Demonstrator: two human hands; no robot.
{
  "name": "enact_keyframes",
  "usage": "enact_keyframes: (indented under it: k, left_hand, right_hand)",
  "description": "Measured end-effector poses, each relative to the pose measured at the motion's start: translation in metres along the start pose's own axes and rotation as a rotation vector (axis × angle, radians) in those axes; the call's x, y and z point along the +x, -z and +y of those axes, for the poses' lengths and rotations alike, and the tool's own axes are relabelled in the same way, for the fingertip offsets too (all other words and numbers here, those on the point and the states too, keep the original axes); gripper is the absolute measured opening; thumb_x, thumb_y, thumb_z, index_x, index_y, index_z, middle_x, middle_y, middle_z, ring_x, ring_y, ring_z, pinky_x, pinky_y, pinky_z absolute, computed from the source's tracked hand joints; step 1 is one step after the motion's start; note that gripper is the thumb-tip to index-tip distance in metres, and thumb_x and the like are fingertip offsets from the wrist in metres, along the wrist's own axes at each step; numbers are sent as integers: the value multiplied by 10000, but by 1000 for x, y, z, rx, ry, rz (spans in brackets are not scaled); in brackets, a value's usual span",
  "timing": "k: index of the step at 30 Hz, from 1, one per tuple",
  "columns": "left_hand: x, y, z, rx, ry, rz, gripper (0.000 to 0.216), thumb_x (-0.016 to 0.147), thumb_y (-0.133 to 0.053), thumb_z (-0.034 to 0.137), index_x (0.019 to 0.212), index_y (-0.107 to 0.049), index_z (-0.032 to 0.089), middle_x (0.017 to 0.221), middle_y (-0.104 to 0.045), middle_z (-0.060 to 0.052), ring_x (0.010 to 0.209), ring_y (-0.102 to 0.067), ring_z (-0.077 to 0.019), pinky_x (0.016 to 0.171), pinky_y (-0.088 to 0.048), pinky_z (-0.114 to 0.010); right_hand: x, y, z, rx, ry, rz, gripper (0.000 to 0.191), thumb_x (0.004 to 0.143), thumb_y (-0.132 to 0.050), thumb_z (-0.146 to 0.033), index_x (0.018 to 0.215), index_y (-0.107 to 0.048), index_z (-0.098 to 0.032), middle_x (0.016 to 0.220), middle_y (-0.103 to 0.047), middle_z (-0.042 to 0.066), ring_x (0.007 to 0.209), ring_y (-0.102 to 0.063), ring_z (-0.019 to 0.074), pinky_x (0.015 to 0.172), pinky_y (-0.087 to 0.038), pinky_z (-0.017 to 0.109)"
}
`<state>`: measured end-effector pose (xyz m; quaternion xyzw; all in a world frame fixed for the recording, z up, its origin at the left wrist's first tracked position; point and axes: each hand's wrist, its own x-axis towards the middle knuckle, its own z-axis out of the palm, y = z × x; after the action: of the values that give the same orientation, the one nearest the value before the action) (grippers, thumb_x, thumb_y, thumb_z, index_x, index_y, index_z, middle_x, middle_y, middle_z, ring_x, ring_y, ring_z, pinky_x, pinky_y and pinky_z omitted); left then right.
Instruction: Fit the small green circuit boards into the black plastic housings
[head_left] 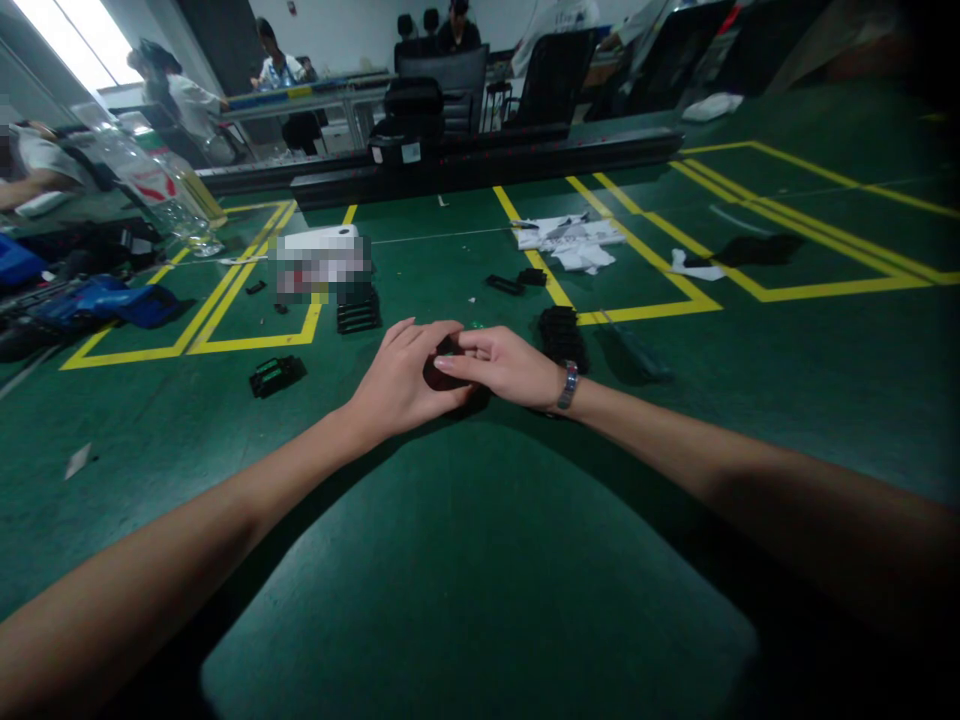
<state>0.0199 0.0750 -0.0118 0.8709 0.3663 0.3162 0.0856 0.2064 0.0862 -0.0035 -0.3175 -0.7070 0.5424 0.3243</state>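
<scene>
My left hand (405,370) and my right hand (510,368) meet over the middle of the green table (465,560). The left fingers and thumb curl into a C-shape, and the right thumb and fingers press together inside that curve. A small dark object seems to sit between them, mostly hidden by the fingers. Just beyond my right wrist lies a stack of black ribbed plastic parts (562,335). Beyond my left hand is another black slotted stack (358,312). A black frame with green inside (276,375) rests to the left.
Two small black pieces (517,280) and crumpled white paper (570,240) lie farther back. A partly blurred white item (319,240), a clear bottle (169,190) and blue tools (127,300) are on the left. A black rail (480,165) crosses the back; people sit beyond.
</scene>
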Motion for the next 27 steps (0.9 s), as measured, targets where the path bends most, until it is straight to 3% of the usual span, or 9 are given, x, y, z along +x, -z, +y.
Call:
enact_keyframes:
  k: [5,14,23,27]
  left_hand:
    - [1,0,0,15,8,-4,619,792,-776,394,1324,-524,200,1269,-666,-85,1171,-626,-267,1159,-345,-498]
    - [2,2,1,16,4,-14,591,799,-768,404,1302,-532,203,1226,-675,-84,1144,-628,-264,1130,-379,-479]
    - [1,-1,-2,28,6,5,632,769,-788,396,1313,-538,193,1244,-681,-76,1150,-643,-253,1188,-317,-490]
    - [1,-1,-4,32,9,-9,649,777,-777,419,1334,-529,198,1266,-675,-86,1163,-638,-265,1186,-318,-510]
  right_hand:
    - [2,0,2,-7,-15,25,247,887,-680,-366,794,-612,-148,673,-557,-12,597,-479,115,525,-320,252]
    - [1,-2,-2,98,-22,5,285,844,-728,-400,809,-618,-139,763,-648,17,689,-577,133,601,-411,260]
    - [1,-1,-2,63,17,2,328,847,-726,-405,729,-556,-151,643,-496,-47,594,-455,93,541,-327,244]
    - [1,-1,-1,73,19,-15,288,868,-699,-375,753,-558,-152,689,-539,-26,643,-500,109,582,-363,255]
